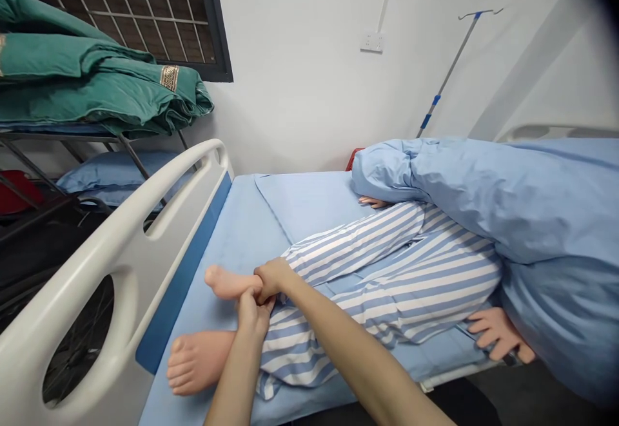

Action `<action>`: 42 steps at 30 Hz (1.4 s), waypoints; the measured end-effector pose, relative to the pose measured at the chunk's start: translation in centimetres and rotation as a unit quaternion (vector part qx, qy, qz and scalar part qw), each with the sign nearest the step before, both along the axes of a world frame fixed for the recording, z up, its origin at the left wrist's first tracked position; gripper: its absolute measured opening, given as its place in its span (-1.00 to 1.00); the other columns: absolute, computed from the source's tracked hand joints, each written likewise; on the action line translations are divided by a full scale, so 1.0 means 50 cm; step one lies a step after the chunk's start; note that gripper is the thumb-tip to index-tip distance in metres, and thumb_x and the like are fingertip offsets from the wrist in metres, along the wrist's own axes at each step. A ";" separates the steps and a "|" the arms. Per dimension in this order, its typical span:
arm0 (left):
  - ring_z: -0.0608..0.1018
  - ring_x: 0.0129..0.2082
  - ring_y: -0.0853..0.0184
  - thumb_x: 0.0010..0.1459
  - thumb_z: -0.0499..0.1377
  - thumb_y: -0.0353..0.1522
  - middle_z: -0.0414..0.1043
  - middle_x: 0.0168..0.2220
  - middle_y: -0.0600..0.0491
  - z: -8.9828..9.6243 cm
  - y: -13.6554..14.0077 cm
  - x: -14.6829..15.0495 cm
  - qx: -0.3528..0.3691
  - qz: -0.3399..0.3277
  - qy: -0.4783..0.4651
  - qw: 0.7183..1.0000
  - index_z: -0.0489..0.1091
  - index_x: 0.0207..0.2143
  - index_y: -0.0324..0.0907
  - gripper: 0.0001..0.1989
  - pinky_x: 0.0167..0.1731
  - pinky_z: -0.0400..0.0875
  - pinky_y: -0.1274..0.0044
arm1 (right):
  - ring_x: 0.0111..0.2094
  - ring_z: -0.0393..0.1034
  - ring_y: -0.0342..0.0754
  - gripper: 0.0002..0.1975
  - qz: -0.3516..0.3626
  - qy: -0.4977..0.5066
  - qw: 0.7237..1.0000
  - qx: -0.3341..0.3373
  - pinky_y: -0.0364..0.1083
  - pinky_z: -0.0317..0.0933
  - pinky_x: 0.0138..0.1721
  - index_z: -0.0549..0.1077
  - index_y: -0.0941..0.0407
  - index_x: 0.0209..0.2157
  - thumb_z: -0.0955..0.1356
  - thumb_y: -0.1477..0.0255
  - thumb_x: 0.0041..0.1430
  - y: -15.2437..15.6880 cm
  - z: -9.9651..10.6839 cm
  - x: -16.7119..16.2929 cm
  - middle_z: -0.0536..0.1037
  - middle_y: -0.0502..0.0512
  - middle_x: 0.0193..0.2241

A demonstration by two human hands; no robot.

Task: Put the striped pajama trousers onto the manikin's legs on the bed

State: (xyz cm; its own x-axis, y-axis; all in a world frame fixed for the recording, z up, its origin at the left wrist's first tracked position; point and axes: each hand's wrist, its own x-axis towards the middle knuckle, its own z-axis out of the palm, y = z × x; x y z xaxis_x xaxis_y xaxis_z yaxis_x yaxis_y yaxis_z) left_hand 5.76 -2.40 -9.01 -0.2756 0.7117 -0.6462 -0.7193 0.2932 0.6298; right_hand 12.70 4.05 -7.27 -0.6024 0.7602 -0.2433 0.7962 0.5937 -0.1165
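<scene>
A nursing manikin in blue-and-white striped trousers (pixel 358 245) lies on the bed with its legs stretched to the left. My left hand (pixel 252 313) is closed on the near side of its far ankle, just behind the far foot (pixel 229 282). From above, my right hand (pixel 273 278) wraps the same ankle beside the trouser cuff, touching my left hand. Some of my fingers are hidden behind the ankle and each other. The near foot (pixel 198 361) rests toes up on the sheet, partly behind my left forearm.
A white bed end board (pixel 178 187) stands left of the feet. Blue bedding (pixel 459 187) covers the manikin's upper part; its hand (pixel 500 334) sticks out at the near edge. Behind are an IV pole (pixel 449 68) and a rack with folded green bedding (pixel 97 84).
</scene>
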 end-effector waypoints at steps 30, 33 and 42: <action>0.44 -0.27 0.41 -0.16 0.07 -0.50 0.25 -0.07 0.20 0.287 -0.046 0.038 0.391 -0.072 0.046 0.916 0.09 -0.07 0.22 -0.40 -0.22 0.34 0.41 | -0.44 0.38 -0.10 -0.47 -0.008 0.213 0.971 -0.109 -0.21 0.24 -0.48 0.41 0.13 -0.28 0.40 0.13 -0.34 -0.001 0.391 0.107 0.48 0.00 -0.44; 0.43 -0.23 0.39 -0.18 0.10 -0.50 0.15 0.03 0.12 0.398 -0.031 0.079 0.450 -0.105 0.113 0.879 -0.03 0.00 0.20 -0.30 -0.24 0.35 0.43 | -0.48 0.37 -0.14 -0.51 -0.030 0.291 0.949 -0.115 -0.23 0.24 -0.52 0.40 0.16 -0.27 0.41 0.22 -0.32 0.001 0.498 0.166 0.47 -0.01 -0.46; 0.44 -0.29 0.35 -0.27 0.16 -0.49 0.09 0.03 -0.04 0.583 -0.011 0.169 0.484 -0.169 0.281 0.811 -0.22 0.08 0.12 -0.12 -0.38 0.41 0.43 | -0.53 0.39 -0.11 -0.63 -0.110 0.369 0.917 -0.100 -0.20 0.28 -0.52 0.42 0.25 -0.33 0.42 0.43 -0.29 -0.050 0.692 0.288 0.49 0.03 -0.53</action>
State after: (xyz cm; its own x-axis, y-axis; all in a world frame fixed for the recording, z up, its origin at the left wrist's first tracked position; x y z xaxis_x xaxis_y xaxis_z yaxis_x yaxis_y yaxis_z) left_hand 14.19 -2.96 20.16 -0.0168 0.9071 0.4205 -0.2196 -0.4137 0.8835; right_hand 27.11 1.54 27.32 -0.4975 0.8672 0.0213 0.5538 0.3364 -0.7616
